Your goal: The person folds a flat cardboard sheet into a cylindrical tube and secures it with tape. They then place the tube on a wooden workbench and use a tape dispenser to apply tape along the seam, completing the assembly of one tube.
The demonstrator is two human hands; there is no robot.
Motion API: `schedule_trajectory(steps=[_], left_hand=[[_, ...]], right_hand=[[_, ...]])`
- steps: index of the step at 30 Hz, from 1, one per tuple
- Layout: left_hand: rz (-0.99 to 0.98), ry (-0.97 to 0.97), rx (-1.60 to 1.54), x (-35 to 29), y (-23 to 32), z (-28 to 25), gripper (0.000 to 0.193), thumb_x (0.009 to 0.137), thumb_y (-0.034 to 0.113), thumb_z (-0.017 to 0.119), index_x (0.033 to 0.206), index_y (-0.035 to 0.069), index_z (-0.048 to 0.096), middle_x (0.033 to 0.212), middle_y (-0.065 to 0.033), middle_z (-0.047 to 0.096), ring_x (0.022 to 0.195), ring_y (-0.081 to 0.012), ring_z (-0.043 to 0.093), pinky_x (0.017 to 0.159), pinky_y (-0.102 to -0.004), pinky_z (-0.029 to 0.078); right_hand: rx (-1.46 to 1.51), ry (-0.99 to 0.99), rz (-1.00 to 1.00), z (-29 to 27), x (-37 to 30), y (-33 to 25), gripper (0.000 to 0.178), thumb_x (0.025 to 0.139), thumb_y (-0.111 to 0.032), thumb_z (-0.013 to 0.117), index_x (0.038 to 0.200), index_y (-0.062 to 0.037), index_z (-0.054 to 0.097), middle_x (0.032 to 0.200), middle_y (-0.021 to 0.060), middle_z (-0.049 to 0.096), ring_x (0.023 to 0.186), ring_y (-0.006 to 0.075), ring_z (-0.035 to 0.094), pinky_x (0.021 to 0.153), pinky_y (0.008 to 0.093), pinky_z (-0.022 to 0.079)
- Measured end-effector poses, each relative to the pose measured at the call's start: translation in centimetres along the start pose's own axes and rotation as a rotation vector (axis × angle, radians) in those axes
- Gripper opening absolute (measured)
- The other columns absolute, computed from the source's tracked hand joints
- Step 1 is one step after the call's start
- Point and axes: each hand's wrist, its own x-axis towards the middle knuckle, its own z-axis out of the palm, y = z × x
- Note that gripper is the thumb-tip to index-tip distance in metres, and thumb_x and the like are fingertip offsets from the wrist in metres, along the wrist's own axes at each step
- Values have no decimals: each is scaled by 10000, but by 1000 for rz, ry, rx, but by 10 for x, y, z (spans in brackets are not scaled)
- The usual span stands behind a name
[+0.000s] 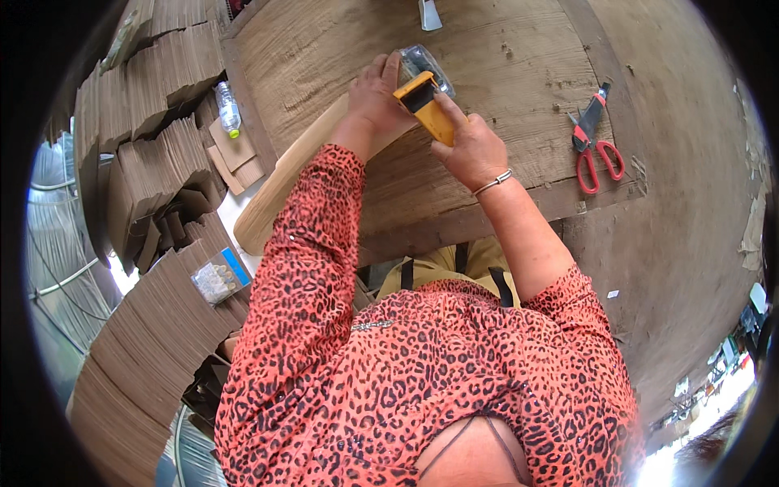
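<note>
My left hand [375, 96] lies over the far end of a long, pale wooden piece [272, 199], its fingers stretched forward beside a clear plastic item [420, 63]. What the clear item is, I cannot make out. In my right hand [472, 150], thumb along one side, is a yellow handheld tool [438, 122] with a dark window or recess near its top. Its tip reaches close to my left fingers and the clear item. The tool's exact kind does not show. Under both hands is a worn wooden tabletop [454, 183].
Red-handled scissors [596, 150] lie on the right of the tabletop. A white-bladed item [430, 16] sits at the far edge. Stacked folded cardboard [154, 325] fills the left side, with a plastic bottle [228, 109] and a blue-topped clear bag [217, 280] on it.
</note>
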Motion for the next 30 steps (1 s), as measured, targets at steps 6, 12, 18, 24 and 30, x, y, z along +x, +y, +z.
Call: schedule_trajectory(steps=[6,12,18,24,30], left_hand=[[-17,-40,-4,6,-4,-2,1233,534,580,840,1510,147,226,1509,-141,328,1379,-331,345,1096,-464,336],[14,-141,-42,8,-13,-14,1259,522,593,842,1511,127,216,1501,-165,339,1370,-345,359,1113,-418,345],[39,-166,-138,16,-10,-28,1222,545,519,861,1505,108,226,1482,-190,363,1354,-348,383,1115,-398,349],[72,-411,-534,48,-24,-51,1138,549,366,891,1466,45,298,1380,-176,490,1296,-291,459,1086,-356,363],[7,-621,-639,58,-23,-69,1057,575,260,841,1473,76,314,1379,-147,486,1297,-282,433,1110,-341,302]], right_hand=[[-11,44,-29,-11,-38,9,757,723,-285,743,1405,-353,422,894,155,574,762,345,638,656,452,541],[-59,64,-61,-11,-90,50,796,697,-250,766,1410,-353,426,847,127,540,706,324,621,608,436,538],[-128,6,8,11,-68,63,791,717,-254,755,1416,-388,410,854,133,544,704,336,625,614,444,540],[-143,-30,18,9,-15,54,733,740,-256,731,1394,-403,432,871,138,554,742,346,634,653,445,543],[-60,-19,-33,5,-19,57,753,717,-229,720,1401,-368,440,854,128,536,761,333,610,669,434,528]])
